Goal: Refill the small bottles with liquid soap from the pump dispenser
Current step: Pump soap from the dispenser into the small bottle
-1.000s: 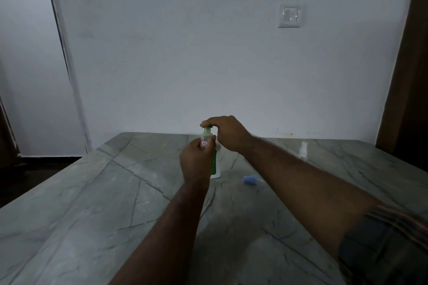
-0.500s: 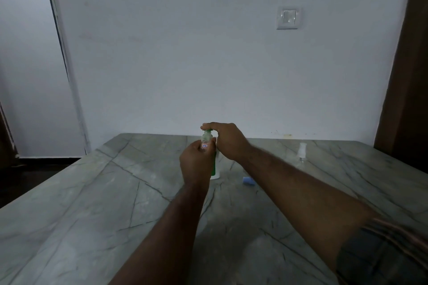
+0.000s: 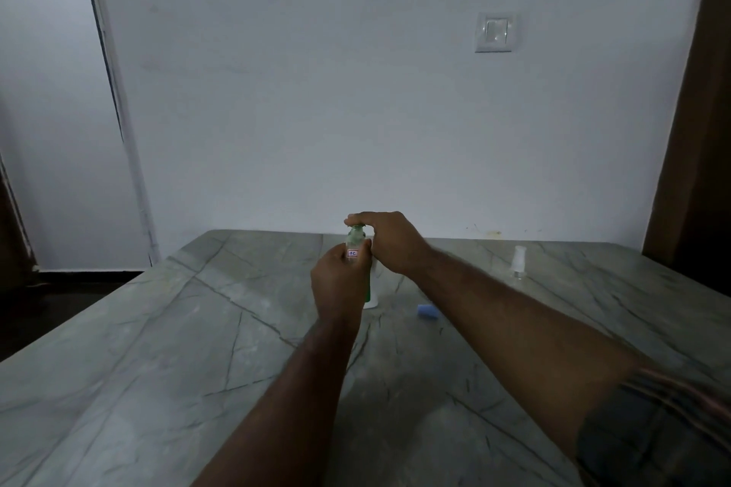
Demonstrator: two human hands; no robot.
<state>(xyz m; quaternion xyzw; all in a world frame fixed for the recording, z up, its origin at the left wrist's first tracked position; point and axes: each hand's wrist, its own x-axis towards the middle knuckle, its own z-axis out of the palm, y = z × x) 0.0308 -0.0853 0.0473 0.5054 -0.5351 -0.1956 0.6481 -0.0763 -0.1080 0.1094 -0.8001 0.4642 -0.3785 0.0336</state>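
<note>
My left hand (image 3: 338, 281) grips a small clear bottle (image 3: 353, 247) with a red-edged label, held upright under the spout of the pump dispenser (image 3: 370, 295). The dispenser is white with green on it and stands on the marble table (image 3: 158, 348); both hands hide most of it. My right hand (image 3: 389, 243) lies on top of the pump head, fingers curled over it. A second small clear bottle (image 3: 518, 267) stands alone at the back right. A small blue cap (image 3: 427, 312) lies on the table just right of the dispenser.
The table runs up to a plain wall with a light switch (image 3: 496, 32). A dark doorframe (image 3: 688, 130) stands at the right and dark floor (image 3: 59, 300) lies beyond the table's left edge.
My right hand has dropped slightly on the pump head between the earliest frame and now. The left hand keeps the small bottle at the spout.
</note>
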